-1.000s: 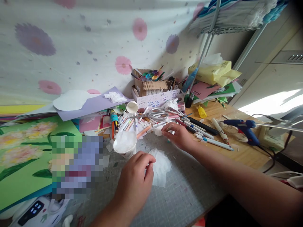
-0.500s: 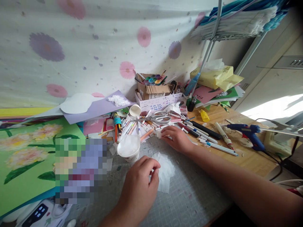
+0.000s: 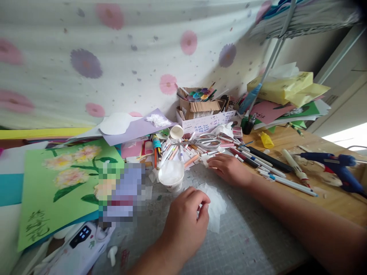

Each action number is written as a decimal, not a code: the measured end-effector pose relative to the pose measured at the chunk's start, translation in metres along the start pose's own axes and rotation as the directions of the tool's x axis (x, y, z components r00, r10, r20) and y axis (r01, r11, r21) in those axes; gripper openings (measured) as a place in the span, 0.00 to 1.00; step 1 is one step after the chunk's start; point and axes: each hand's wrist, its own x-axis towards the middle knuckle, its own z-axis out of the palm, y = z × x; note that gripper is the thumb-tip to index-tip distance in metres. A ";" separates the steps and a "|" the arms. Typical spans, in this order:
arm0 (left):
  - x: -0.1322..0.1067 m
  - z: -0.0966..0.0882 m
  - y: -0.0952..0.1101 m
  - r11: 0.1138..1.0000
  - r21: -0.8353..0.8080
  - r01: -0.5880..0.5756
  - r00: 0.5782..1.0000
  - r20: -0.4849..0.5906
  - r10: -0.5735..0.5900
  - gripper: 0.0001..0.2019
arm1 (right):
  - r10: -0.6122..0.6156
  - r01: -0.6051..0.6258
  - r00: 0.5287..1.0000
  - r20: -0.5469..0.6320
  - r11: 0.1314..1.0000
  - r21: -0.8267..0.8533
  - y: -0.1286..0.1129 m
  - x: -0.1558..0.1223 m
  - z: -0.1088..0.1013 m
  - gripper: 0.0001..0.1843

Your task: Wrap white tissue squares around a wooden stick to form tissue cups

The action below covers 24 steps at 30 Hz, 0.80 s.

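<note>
My left hand point(image 3: 186, 221) rests on the grey cutting mat point(image 3: 237, 236) with its fingers curled, pinching the edge of a thin white tissue paper point(image 3: 214, 204). My right hand point(image 3: 228, 168) lies further back on the mat, palm down, fingers bent over small white scraps at the edge of a heap of pens and markers point(image 3: 183, 151). What its fingers hold, if anything, is hidden. A white paper cup point(image 3: 171, 175) filled with white tissue stands between the two hands, just left of them.
A green flower picture point(image 3: 69, 179) lies at left, a white device point(image 3: 77, 248) below it. Scissors point(image 3: 208, 142), a cardboard box of paints point(image 3: 199, 105), paper stacks point(image 3: 283, 95) and a blue glue gun point(image 3: 335, 168) crowd the wooden table point(image 3: 323, 198). A floral cloth hangs behind.
The view has swung left, so everything sits further right in the picture. Both hands keep their places; the right hand has settled slightly flatter by the pens.
</note>
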 end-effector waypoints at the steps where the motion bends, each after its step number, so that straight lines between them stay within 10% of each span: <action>1: 0.000 0.000 0.000 1.000 0.001 0.001 1.000 -0.001 -0.001 0.10 | 0.012 -0.012 1.000 0.009 1.000 0.009 -0.001 -0.002 -0.002 0.08; 24: -0.002 0.002 0.001 1.000 -0.028 -0.006 0.999 0.038 0.008 0.09 | 0.318 -0.332 0.942 0.104 0.928 0.171 0.002 -0.016 -0.016 0.10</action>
